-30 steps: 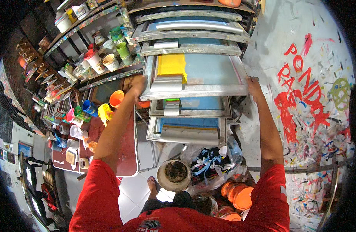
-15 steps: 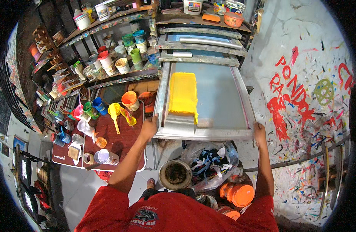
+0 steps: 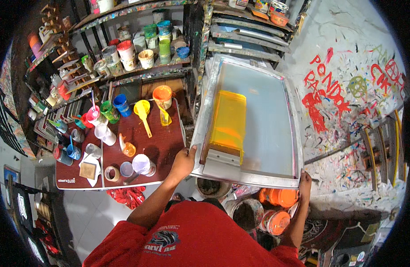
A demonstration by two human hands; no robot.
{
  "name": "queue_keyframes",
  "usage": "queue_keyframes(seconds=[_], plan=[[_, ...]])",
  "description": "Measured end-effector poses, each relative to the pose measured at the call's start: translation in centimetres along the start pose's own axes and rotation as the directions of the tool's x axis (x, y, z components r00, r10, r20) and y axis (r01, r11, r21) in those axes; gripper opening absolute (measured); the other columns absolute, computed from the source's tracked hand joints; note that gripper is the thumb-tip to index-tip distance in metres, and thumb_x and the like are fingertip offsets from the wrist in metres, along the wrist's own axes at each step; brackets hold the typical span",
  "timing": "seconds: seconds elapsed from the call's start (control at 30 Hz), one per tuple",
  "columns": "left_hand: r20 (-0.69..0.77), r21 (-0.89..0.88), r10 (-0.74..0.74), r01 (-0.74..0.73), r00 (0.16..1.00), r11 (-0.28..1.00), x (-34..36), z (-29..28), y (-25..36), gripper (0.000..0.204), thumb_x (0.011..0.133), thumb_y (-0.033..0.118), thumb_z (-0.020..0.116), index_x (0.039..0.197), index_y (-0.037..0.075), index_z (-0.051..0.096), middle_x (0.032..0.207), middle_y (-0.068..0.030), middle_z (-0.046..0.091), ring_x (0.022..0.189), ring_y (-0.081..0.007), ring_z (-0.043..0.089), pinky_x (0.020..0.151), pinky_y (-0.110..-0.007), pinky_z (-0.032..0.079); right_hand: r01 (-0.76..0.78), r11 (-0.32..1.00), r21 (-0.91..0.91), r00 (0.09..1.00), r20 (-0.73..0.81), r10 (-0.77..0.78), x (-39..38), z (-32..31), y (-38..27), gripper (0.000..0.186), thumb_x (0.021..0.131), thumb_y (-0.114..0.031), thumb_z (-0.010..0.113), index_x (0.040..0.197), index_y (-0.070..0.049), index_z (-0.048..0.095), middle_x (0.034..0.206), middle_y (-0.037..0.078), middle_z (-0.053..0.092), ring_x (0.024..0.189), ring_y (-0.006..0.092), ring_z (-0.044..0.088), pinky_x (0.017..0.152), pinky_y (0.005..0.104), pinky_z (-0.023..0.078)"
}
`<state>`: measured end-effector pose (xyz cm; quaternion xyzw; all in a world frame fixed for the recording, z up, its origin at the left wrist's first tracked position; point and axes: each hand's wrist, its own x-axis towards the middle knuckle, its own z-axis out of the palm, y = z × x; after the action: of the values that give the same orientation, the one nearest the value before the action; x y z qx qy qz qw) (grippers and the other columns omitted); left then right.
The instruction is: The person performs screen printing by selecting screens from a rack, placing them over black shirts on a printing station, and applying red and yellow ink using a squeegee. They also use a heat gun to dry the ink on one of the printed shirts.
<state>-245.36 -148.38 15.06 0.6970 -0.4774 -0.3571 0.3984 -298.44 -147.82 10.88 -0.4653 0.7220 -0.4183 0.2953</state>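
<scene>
An aluminium screen frame with pale grey-blue mesh fills the middle of the view, tilted slightly. My left hand grips its lower left side, fingers closed on the rim. My right hand grips the lower right corner. Yellow ink covers a strip along the left of the mesh, and a silver squeegee lies across that strip's lower end. Behind the frame, more screens sit stacked on rack levels.
A maroon folding table at left carries cups of coloured ink, a yellow scoop and tape. Shelves of paint pots stand behind it. Buckets with orange lids sit below the frame. A paint-smeared wall is at right.
The screen frame has come out from the rack toward me and turned somewhat, with both hands staying on it. The view has shifted, showing more of the table.
</scene>
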Motion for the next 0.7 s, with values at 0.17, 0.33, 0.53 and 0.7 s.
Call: queue_keyframes(seconds=[0.17, 0.33, 0.53, 0.7], plan=[[0.074, -0.013, 0.04, -0.039, 0.996, 0.999, -4.6, -4.3, -2.2, 0.045, 0.096, 0.034, 0.047, 0.086, -0.008, 0.06, 0.073, -0.0315, 0.058, 0.076, -0.0468, 0.061, 0.069, -0.048, 0.045, -0.041, 0.999, -0.028, 0.982, -0.186, 0.035, -11.3, -0.3, -0.3, 0.043, 0.097, -0.035, 0.051, 0.101, 0.006, 0.063, 0.088, 0.01, 0.062, 0.082, 0.0175, 0.053, 0.077, 0.032, 0.043], [0.13, 0.049, 0.018, -0.024, 0.991, 0.999, -8.7, -6.9, -4.3, 0.046, 0.097, 0.035, 0.046, 0.088, -0.007, 0.06, 0.072, -0.0299, 0.058, 0.073, -0.044, 0.062, 0.068, -0.048, 0.045, -0.055, 0.984, -0.167, 0.986, -0.161, 0.028, -18.7, -1.0, -2.4, 0.049, 0.097, -0.036, 0.053, 0.113, 0.01, 0.059, 0.102, 0.013, 0.062, 0.095, 0.0193, 0.054, 0.089, 0.0326, 0.041], [0.096, 0.018, -0.007, 0.005, 0.995, 1.0, -14.8, -12.0, -5.5, 0.045, 0.099, 0.035, 0.045, 0.092, -0.006, 0.06, 0.072, -0.0206, 0.062, 0.064, -0.0273, 0.057, 0.066, -0.041, 0.045, -0.122, 0.993, -0.003, 0.981, -0.155, 0.12, -25.9, 0.8, -3.6, 0.048, 0.099, -0.035, 0.05, 0.117, 0.009, 0.057, 0.107, 0.013, 0.062, 0.098, 0.0202, 0.054, 0.091, 0.0332, 0.04], [0.009, -0.009, 0.034, -0.034, 0.999, 0.999, -20.2, -18.3, -7.8, 0.04, 0.1, 0.031, 0.044, 0.086, -0.005, 0.057, 0.067, -0.0145, 0.056, 0.063, -0.0187, 0.05, 0.062, -0.038, 0.042, -0.053, 0.998, 0.019, 0.994, -0.093, 0.055, -30.5, 2.8, -2.9, 0.047, 0.098, -0.034, 0.051, 0.121, 0.008, 0.055, 0.116, 0.015, 0.059, 0.106, 0.0221, 0.053, 0.095, 0.033, 0.038]])
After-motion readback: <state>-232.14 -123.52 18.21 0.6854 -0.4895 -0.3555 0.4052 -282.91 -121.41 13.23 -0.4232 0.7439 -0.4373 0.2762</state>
